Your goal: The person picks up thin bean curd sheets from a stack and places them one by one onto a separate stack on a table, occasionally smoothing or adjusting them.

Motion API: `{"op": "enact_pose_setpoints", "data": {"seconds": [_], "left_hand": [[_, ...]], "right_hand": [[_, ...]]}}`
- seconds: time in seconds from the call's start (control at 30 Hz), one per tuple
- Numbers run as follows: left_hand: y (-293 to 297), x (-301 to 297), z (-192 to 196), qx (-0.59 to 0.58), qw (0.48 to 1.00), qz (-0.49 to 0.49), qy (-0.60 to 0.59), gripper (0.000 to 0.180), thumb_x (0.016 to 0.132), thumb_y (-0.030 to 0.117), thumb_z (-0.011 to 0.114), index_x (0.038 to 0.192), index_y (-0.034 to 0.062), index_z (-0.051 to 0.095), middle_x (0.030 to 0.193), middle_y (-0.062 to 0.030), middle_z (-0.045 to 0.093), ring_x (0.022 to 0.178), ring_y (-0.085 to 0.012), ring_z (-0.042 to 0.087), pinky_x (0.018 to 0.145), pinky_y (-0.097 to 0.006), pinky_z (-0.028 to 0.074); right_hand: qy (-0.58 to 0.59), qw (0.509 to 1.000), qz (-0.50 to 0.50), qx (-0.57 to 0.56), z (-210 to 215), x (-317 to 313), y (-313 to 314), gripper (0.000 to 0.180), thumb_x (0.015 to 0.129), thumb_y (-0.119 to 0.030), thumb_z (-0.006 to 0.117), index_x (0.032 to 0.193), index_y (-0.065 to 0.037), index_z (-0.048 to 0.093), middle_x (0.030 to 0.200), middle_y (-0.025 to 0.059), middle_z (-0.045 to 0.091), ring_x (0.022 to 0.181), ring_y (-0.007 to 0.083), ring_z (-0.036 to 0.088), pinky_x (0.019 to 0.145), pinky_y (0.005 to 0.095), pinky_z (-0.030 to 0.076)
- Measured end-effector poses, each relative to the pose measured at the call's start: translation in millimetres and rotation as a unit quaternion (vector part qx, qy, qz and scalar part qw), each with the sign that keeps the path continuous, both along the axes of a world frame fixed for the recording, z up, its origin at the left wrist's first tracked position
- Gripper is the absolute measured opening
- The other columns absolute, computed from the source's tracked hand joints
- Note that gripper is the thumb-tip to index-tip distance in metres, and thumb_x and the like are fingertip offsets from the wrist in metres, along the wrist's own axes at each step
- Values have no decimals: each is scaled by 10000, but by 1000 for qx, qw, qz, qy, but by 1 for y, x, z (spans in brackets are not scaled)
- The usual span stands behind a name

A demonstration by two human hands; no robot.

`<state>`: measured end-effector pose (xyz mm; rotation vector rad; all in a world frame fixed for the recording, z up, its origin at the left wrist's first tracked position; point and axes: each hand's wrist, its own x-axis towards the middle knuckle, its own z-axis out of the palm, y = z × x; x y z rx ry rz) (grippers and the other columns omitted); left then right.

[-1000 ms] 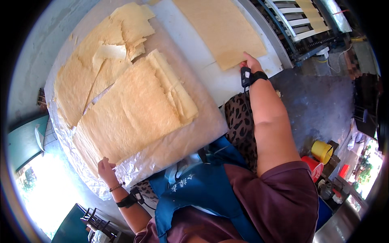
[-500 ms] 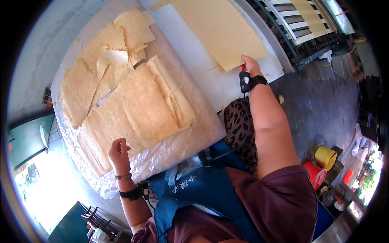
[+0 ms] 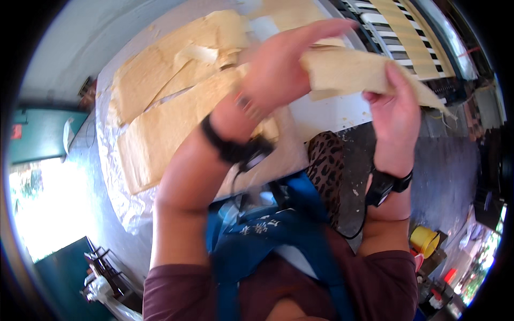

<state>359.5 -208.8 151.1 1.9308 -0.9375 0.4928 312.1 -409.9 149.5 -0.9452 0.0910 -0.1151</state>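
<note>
Tan sheet (image 3: 348,72): held aloft near the two hands, over the near end of the white table; its far right corner is seen drooping past the right hand.
Right hand (image 3: 395,99): closed in a pinch, the tan sheet being gripped between thumb and fingers.
Left hand (image 3: 278,67): fingers extended almost straight beside the left end of the tan sheet; the outline is blurred, and whether the sheet is gripped here cannot be told.
Wrists: each encircled by a black strap bearing a small device; a bracelet (image 3: 246,105) is also worn on the left.
White table (image 3: 342,115): partly covered, toward its far end, by another flat sheet (image 3: 289,9).
Near stack (image 3: 171,128): laid on the left in layers, its right portion hidden behind the left arm.
Far stack (image 3: 142,77): placed just beyond, separated by a narrow slanting gap, and topped by a pale torn piece (image 3: 202,53).
Plastic film (image 3: 115,184): spread beneath both stacks, crumpled at the left edge.
Slatted rack (image 3: 375,27): situated past the white table, crossed by a long tan strip (image 3: 409,40).
Clothing: a blue apron (image 3: 267,230) is worn over a maroon shirt (image 3: 179,289).
Yellow bucket (image 3: 424,241): stood at lower right, well apart from the hands.
</note>
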Motion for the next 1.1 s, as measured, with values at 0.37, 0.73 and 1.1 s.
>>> {"op": "enact_pose_setpoints", "data": {"seconds": [0.37, 0.73, 1.1], "left_hand": [[121, -33, 114, -224, 962, 149, 54, 346, 842, 178, 609, 1101, -51, 583, 1001, -142, 654, 884, -201, 623, 824, -327, 483], [478, -201, -96, -682, 577, 413, 180, 287, 887, 230, 575, 1087, 23, 562, 1072, -95, 613, 982, -229, 584, 838, -334, 492], [485, -304, -248, -546, 502, 578, 340, 234, 810, 104, 652, 1025, 48, 579, 854, -79, 636, 719, -206, 625, 587, -308, 537]], "right_hand": [[185, 957, -51, -215, -140, -50, -38, 719, 814, -338, 660, 1348, 10, 327, 1225, 146, 493, 1076, 254, 506, 872, 352, 431], [75, 954, 267, -110, -118, 41, 88, 485, 873, -193, 592, 1274, 11, 412, 1232, 113, 530, 1134, 224, 512, 971, 351, 408], [81, 886, 172, -423, -196, 46, 156, 474, 747, -162, 719, 1127, 49, 529, 1035, 109, 617, 896, 158, 582, 765, 265, 461]]}}
